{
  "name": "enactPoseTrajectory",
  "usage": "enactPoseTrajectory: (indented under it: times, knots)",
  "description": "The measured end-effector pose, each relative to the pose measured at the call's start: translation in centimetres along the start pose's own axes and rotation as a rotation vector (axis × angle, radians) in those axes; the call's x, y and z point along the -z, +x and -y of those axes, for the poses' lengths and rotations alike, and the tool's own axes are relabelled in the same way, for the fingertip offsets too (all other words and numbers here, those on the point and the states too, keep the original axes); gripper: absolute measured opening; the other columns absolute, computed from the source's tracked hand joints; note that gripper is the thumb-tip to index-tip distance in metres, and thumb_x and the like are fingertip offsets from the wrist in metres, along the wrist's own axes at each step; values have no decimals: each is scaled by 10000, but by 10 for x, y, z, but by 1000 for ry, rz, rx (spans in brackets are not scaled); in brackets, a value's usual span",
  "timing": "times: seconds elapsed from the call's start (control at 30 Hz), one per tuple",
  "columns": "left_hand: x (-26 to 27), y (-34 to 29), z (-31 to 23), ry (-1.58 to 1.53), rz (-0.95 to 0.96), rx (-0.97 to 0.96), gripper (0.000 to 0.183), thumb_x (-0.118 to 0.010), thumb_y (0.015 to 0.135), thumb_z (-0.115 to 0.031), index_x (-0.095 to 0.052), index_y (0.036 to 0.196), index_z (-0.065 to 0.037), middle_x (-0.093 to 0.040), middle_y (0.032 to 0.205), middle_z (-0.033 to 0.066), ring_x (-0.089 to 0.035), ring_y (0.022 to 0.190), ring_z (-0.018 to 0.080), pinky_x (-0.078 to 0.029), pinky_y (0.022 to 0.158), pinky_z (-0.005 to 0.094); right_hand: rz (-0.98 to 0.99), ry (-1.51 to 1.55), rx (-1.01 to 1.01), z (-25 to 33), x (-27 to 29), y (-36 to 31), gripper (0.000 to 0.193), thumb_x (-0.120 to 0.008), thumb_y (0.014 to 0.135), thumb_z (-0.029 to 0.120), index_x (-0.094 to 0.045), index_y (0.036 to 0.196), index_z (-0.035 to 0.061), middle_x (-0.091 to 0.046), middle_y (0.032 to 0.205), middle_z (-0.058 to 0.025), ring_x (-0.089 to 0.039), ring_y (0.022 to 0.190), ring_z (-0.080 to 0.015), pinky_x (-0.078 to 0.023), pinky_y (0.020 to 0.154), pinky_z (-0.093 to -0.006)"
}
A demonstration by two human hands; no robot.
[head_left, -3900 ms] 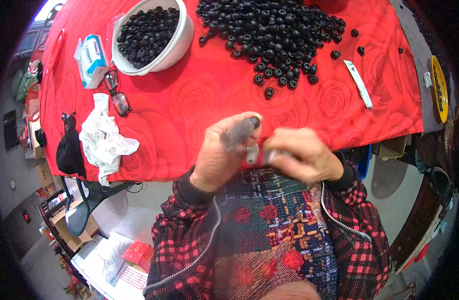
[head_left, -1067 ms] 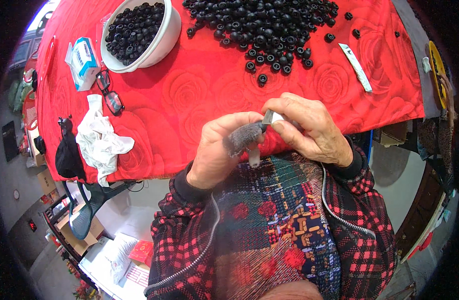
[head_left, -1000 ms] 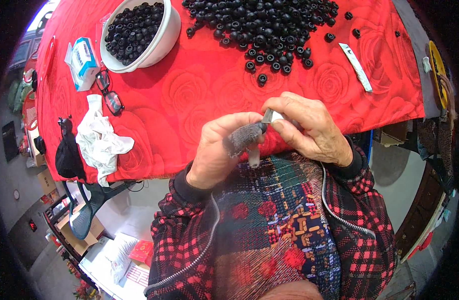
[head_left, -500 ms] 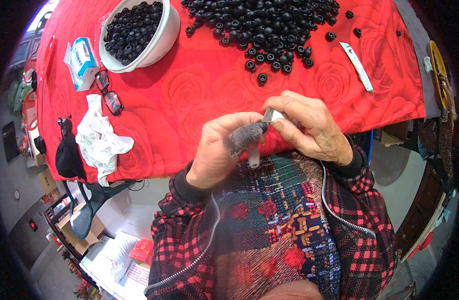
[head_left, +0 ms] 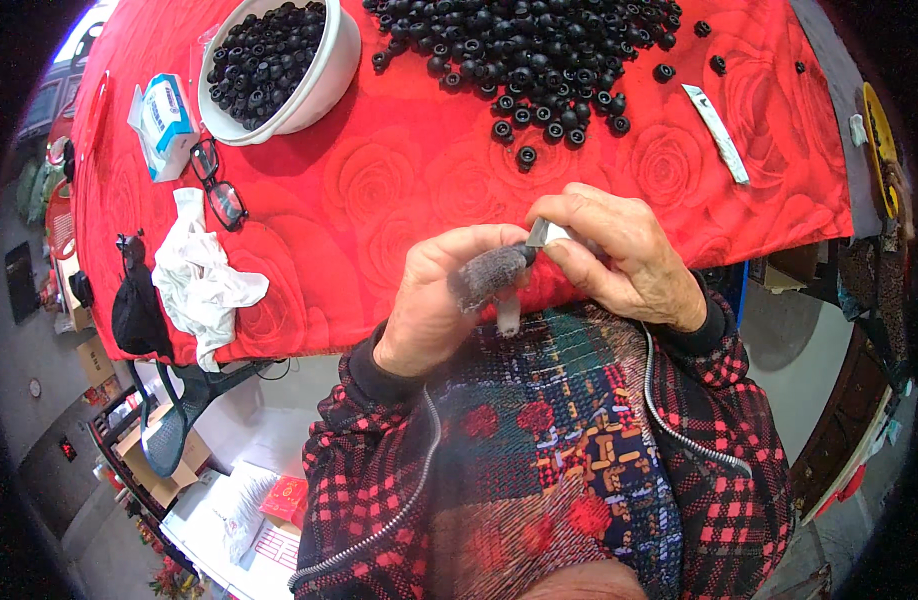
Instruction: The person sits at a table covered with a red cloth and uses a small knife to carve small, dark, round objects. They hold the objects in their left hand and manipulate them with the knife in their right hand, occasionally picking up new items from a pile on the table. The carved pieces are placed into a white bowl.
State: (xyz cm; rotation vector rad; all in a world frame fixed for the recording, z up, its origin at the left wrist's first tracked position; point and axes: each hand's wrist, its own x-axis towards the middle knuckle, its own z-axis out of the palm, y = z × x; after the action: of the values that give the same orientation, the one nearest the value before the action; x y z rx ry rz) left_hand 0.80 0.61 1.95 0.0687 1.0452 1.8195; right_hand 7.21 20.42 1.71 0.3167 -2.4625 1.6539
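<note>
Over the table's near edge, my left hand (head_left: 424,290) pinches a small black round part (head_left: 530,254), mostly hidden by the fingers. Grey cloth finger covers (head_left: 487,276) wrap some of that hand's fingers. My right hand (head_left: 624,252) is closed on a small blade (head_left: 537,234) with a white wrapped grip (head_left: 555,233). The blade's metal tip is against or right beside the black part; exact contact is too small to tell. Beyond my hands spreads a large pile of black round parts (head_left: 539,60), each with a ringed opening where the end shows.
A white bowl (head_left: 331,95) holds more black parts at the far left. Near it are a blue-white box (head_left: 164,125), eyeglasses (head_left: 219,190), a white cloth (head_left: 204,280) and a black pouch-like item (head_left: 139,305). A white strip-shaped packet (head_left: 716,135) lies right on the red tablecloth (head_left: 369,180).
Both hands keep almost the same place and grip, with the blade still at the black part. The view has shifted very slightly.
</note>
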Motion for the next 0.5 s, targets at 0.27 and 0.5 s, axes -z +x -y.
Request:
enactPoseTrajectory:
  times: [0.27,0.5]
  knots:
    - [2,1,2,-18,-24,11,252,-568,923,-151,-593,1100,26,-609,859,38,-577,721,92,-489,523,233,20,-27,-31,0,1,-1,208,-590,825,97,-572,1002,-10,-530,754,-125,-532,654,-273,-409,560,-359]
    - [2,3,0,-45,2,35,302,-612,873,-151,-584,1106,38,-613,877,47,-588,742,100,-504,551,234,31,-16,-43,1,2,1,223,-600,810,92,-569,1010,-1,-570,805,-160,-592,730,-341,-462,597,-399]
